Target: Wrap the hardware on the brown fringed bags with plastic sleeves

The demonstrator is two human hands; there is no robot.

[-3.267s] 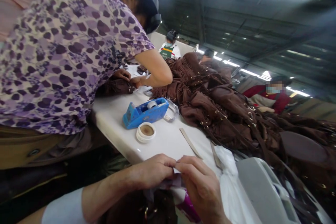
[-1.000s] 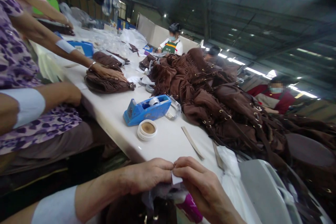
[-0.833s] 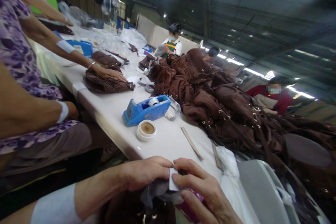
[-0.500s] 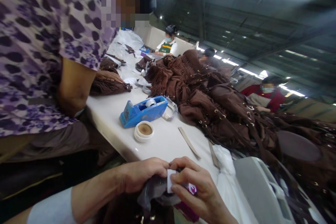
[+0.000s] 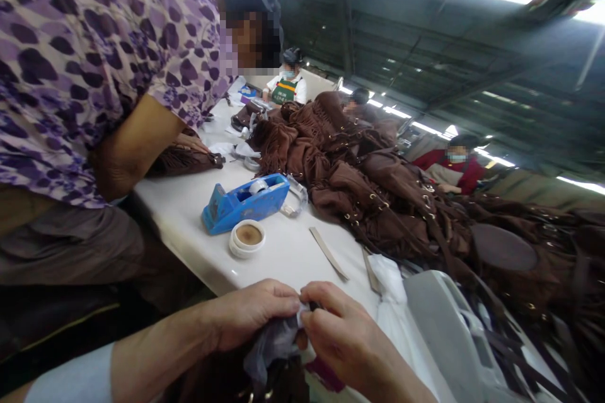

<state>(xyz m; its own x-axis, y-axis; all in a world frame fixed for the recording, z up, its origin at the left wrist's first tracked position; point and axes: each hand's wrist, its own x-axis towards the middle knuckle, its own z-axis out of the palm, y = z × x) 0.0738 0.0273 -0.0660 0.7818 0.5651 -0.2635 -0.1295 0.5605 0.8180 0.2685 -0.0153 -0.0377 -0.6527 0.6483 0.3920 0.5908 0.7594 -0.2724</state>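
Note:
My left hand (image 5: 250,315) comes in from the lower left, its fingers pinched on a thin translucent wrap (image 5: 271,349). Against it, at the bottom centre, my right hand (image 5: 335,327) has its fingers curled and pressed together at the edge of the same wrap; what lies inside its grip is mostly hidden. Under both hands is a dark brown bag (image 5: 283,384) with metal fittings, partly out of view. Something purple (image 5: 325,373) shows below my right hand. Beyond my hands stand a round white tub (image 5: 246,238) of brown paste and a blue tape dispenser (image 5: 246,203).
A large pile of brown fringed bags (image 5: 359,170) covers the table's far side. Grey strips (image 5: 328,254) lie on the white table (image 5: 184,227). A grey plastic case (image 5: 442,321) and white wrapping (image 5: 388,283) are at right. A person in a purple-patterned shirt (image 5: 108,38) leans in at left.
The white tag and the purple-and-white piece at my right fingers no longer show. My right fingers have closed in toward my left. The person at left has bent further over the table. The view has shifted.

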